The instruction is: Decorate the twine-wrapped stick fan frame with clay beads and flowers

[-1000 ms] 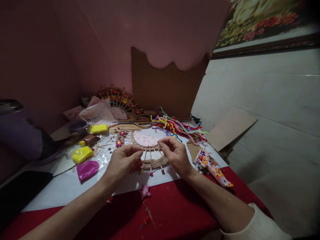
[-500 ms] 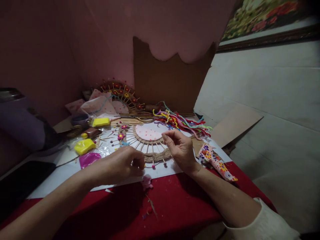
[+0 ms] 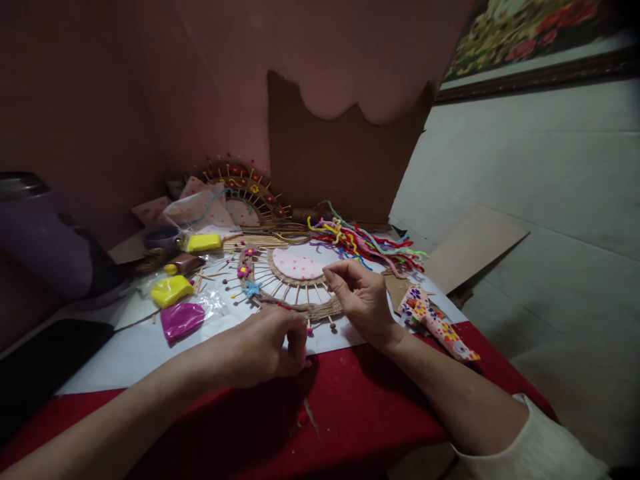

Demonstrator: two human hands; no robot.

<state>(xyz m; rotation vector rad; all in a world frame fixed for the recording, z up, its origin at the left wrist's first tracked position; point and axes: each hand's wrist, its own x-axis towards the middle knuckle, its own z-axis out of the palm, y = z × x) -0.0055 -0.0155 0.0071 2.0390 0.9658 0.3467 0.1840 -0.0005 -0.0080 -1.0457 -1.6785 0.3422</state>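
My left hand (image 3: 270, 343) is low over the front edge of the white sheet, thumb and fingers closed around a small lump of pink clay (image 3: 307, 363), mostly hidden by the fingertips. My right hand (image 3: 363, 300) is held in a pinch above the right end of the fan-shaped craft piece; whatever sits between its fingertips is too small to make out. That piece has a spotted pink fabric half-circle (image 3: 296, 265), thin sticks radiating out, and a twine-wrapped band (image 3: 320, 310). Pink clay flowers (image 3: 244, 271) and a blue star-shaped flower (image 3: 253, 289) decorate the band's left part.
Yellow clay (image 3: 171, 291) and a magenta clay packet (image 3: 183, 322) lie at left, near a black flat object (image 3: 55, 357). Coloured fuzzy strands (image 3: 365, 240) are piled behind. A patterned fabric item (image 3: 437, 325) lies right. A finished-looking fan (image 3: 245, 190) and cardboard (image 3: 345, 160) stand at the back.
My left hand has moved right and toward me, onto the pink clay lump that lay uncovered on the red cloth, uncovering the blue flower. My right hand keeps its pinch nearly in place.
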